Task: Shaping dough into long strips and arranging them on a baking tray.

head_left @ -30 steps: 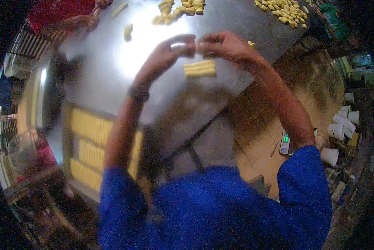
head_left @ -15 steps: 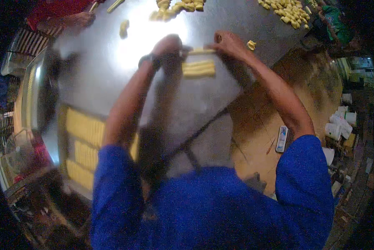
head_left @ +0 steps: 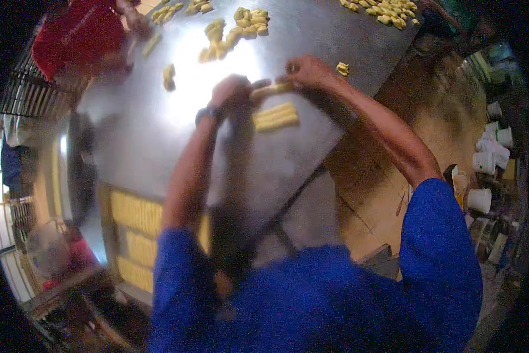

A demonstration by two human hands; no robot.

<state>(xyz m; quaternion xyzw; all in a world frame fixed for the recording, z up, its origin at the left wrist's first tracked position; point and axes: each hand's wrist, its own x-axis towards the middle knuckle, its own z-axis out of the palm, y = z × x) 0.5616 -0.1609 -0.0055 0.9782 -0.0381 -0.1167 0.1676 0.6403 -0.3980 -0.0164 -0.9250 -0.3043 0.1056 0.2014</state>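
Observation:
A thin roll of pale yellow dough [head_left: 272,90] spans the gap between my two hands, just above the metal table [head_left: 158,147]. My left hand [head_left: 232,92], with a dark band at its wrist, has its fingers closed at the roll's left end. At the right end, my right hand [head_left: 309,72] pinches the dough between thumb and fingers. Nearer to me, several dough sticks [head_left: 276,117] lie side by side in a small block. Motion blurs the fingertips a little.
Dough pieces [head_left: 215,41] lie at the far side, with a larger heap [head_left: 391,10] at far right. One small lump [head_left: 342,69] sits beside my right hand. A tray [head_left: 105,206] of dough sticks stands at near left. Someone in a red shirt [head_left: 79,38] works at far left.
The whole view has shifted and turned slightly, showing more of the table's far side. Both hands still hold the dough roll, which now slants up toward the right.

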